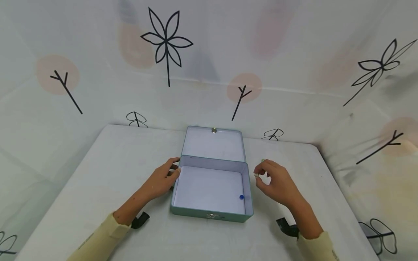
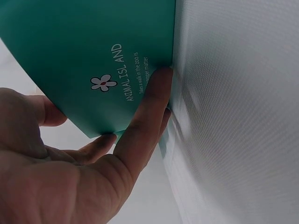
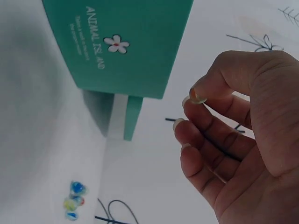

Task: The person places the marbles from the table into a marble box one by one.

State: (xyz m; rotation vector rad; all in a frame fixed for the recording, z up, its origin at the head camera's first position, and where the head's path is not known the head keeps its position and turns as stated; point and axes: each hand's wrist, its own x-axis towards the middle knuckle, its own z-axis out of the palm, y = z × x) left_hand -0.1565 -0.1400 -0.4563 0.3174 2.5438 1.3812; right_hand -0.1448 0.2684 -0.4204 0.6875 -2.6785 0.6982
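Note:
A green tin box (image 1: 212, 214), its pale inside facing up, lies with its lid (image 1: 213, 143) folded back behind it. Inside, a blue marble (image 1: 241, 197) sits by the right wall. My left hand (image 1: 162, 180) rests against the box's left side near the rear corner; in the left wrist view one finger lies along the green wall (image 2: 88, 51). Just right of the box, my right hand (image 1: 277, 182) pinches a small glassy marble (image 3: 198, 99) between thumb and index finger, which partly hide it. The other fingers are loosely bent.
Several coloured marbles (image 3: 74, 200) lie on the white tabletop beyond my right hand, mostly hidden by it in the head view. A metal clasp (image 1: 212, 216) is on the box front. Behind the table hangs a pale cloth (image 1: 202, 101) with plant drawings.

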